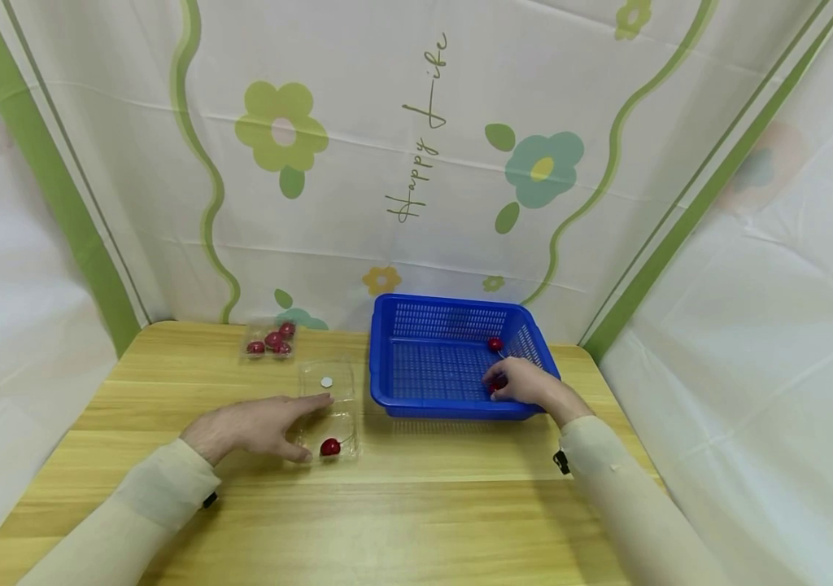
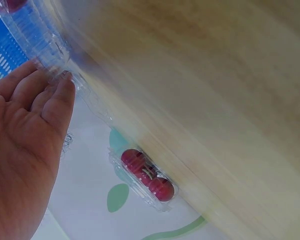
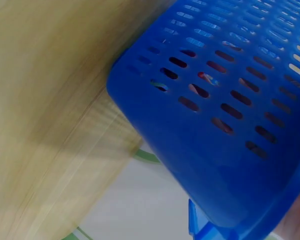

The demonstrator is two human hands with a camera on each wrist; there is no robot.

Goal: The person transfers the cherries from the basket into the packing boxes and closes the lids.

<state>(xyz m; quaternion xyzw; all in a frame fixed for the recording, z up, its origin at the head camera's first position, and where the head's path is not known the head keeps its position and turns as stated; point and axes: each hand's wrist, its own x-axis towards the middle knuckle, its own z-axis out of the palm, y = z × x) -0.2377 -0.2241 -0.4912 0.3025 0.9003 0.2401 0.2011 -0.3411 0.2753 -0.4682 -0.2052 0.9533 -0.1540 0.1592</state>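
Note:
In the head view my right hand (image 1: 525,381) reaches into the blue plastic basket (image 1: 377,358) and holds a dark red cherry (image 1: 497,386) by its fingertips, partly hidden. Behind it lies another cherry (image 1: 495,344). My left hand (image 1: 263,425) has its fingers extended, touching the left side of an opened clear plastic box (image 1: 346,403). One stemmed cherry (image 1: 330,447) is in the box's near half; a small white sticker marks the far half. In the right wrist view, the basket wall (image 3: 180,135) hides most of the right hand.
A smaller-looking clear box with several cherries (image 1: 273,338) stands at the table's back left. The wooden table (image 1: 416,521) ends at a patterned white curtain (image 1: 358,163), with more curtain along both sides.

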